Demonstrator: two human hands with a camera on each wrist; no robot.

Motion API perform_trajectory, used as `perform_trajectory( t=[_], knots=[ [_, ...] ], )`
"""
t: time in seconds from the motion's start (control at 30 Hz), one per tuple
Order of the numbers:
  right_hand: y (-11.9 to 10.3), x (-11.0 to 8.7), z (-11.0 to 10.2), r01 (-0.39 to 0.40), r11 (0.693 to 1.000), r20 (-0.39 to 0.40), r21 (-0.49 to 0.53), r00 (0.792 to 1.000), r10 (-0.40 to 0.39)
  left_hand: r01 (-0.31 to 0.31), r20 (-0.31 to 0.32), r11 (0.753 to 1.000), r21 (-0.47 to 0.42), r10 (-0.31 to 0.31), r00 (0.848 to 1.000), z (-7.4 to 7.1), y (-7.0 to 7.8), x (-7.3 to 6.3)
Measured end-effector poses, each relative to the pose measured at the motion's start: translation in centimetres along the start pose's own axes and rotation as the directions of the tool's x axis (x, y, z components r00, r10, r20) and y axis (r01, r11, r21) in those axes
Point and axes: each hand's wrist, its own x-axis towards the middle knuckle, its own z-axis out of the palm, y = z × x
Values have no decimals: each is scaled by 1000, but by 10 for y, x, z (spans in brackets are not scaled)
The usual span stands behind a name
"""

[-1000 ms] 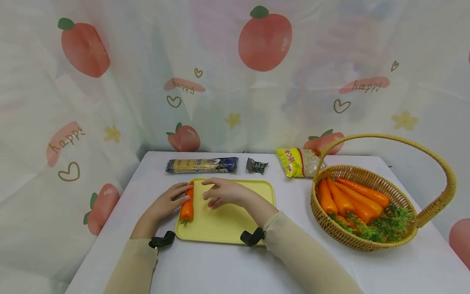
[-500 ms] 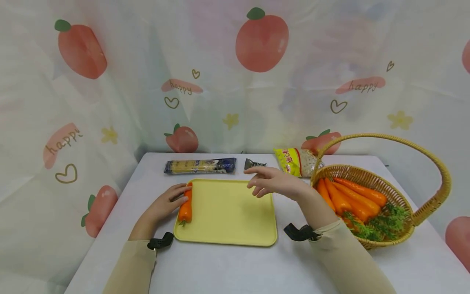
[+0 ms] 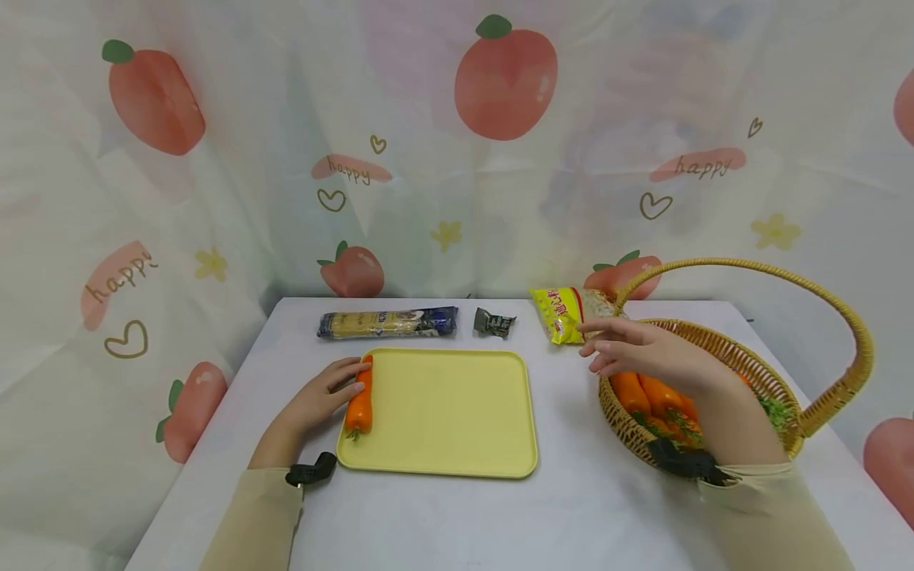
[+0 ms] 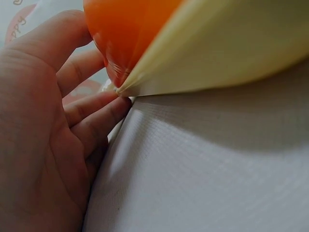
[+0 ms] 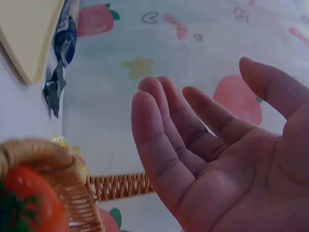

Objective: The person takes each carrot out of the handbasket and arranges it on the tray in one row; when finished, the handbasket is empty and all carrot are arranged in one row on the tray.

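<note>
My left hand (image 3: 324, 394) rests at the left edge of a yellow tray (image 3: 450, 412), its fingertips on an orange carrot (image 3: 359, 411) lying along that edge. In the left wrist view the thumb lies against the carrot (image 4: 125, 29), and the other fingers are at the tray's rim. My right hand (image 3: 653, 357) hovers over the left side of a wicker basket (image 3: 616, 426), fingers extended and holding nothing. Several carrots (image 3: 630, 392) with green tops fill the basket, partly hidden by this hand and wrist. The right wrist view shows the palm (image 5: 241, 179) above the basket.
Behind the tray lie a long pack of noodles (image 3: 385, 323) and a small dark wrapped packet (image 3: 493, 322). A yellow bag of grain (image 3: 560, 315) stands at the back, near the basket's tall arched handle (image 3: 846, 313). A printed cloth (image 3: 428, 119) hangs behind the table.
My right hand has moved rightward from over the tray, past its right edge, to the basket. My left hand stays by the carrot on the tray.
</note>
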Motion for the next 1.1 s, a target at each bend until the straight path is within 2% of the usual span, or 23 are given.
perform_trajectory(
  t=[0.17, 0.47, 0.63, 0.77, 1.1],
  knots=[
    [21, -19, -21, 34, 999, -23, -6, 999, -34, 3, -3, 1000, 17, -3, 1000, -1, -1, 0],
    [51, -40, -45, -51, 999, -97, -10, 994, 50, 14, -5, 1000, 14, -14, 1000, 0, -2, 0],
    [66, -43, -55, -110, 994, -89, -6, 990, 109, 9, -5, 1000, 17, -8, 1000, 1, -1, 0],
    [75, -43, -61, -128, 992, -74, -11, 989, 127, 11, -9, 1000, 20, -11, 1000, 1, -1, 0],
    [87, -42, -61, -248, 968, -23, -38, 969, 248, 19, -3, 1000, 4, -19, 1000, 0, 1, -1]
  ],
)
